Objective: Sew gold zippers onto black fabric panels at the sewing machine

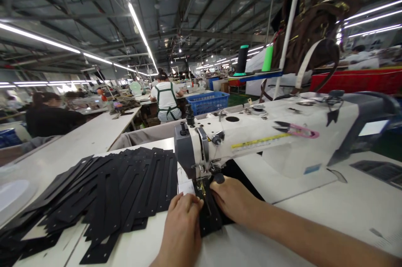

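Observation:
A black panel piece (210, 221) lies under the needle and presser foot of a white sewing machine (266, 133). My left hand (185, 221) is at its left edge, fingers bent and held together, fingertips close to the presser foot. On the other side my right hand (235, 198) rests on the black material with curled fingers, just right of the needle area. Its fingertips are partly hidden. Left of the machine, a spread-out pile of black slotted panels (125, 187) with small holes overlaps across the white table (138, 248).
Pink-handled thread snips (297, 129) lie on the machine arm. A black thread cone (241, 60) and a green one (267, 58) stand on a rack behind. A blue crate (209, 102) is beyond, near a person in an apron (166, 97). Brown bags (309, 36) hang at right.

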Motion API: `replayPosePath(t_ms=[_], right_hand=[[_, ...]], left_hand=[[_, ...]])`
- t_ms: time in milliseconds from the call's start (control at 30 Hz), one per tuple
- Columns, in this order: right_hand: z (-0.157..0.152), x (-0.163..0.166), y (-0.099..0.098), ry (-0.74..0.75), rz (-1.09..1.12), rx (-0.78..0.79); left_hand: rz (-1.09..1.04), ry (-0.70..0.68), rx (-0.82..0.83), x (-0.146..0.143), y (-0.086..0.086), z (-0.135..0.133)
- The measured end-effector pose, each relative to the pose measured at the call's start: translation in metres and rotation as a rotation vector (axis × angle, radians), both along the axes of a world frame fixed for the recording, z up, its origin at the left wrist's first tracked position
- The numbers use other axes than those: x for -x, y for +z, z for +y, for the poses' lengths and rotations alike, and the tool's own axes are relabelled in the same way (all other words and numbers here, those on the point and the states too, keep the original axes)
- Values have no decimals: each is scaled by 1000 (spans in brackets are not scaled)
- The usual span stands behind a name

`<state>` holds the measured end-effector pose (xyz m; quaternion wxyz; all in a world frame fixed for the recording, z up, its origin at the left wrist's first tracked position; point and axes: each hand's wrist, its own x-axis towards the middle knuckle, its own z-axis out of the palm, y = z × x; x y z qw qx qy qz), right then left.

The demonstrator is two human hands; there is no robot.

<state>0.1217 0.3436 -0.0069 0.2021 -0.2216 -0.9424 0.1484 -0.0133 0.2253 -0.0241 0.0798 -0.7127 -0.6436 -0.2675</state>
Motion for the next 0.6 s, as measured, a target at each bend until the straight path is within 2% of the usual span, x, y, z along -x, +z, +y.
replayPosePath(t_ms=[167,367,600], right_hand=[[16,4,-10,11,72,57],[15,5,-16,-18,83,79],[26,24,-27,-288,7,68]], left_hand=[[71,-68,36,0,-2,2],[157,-99,82,-2,3,7],[130,-144,111,-4,8,8]])
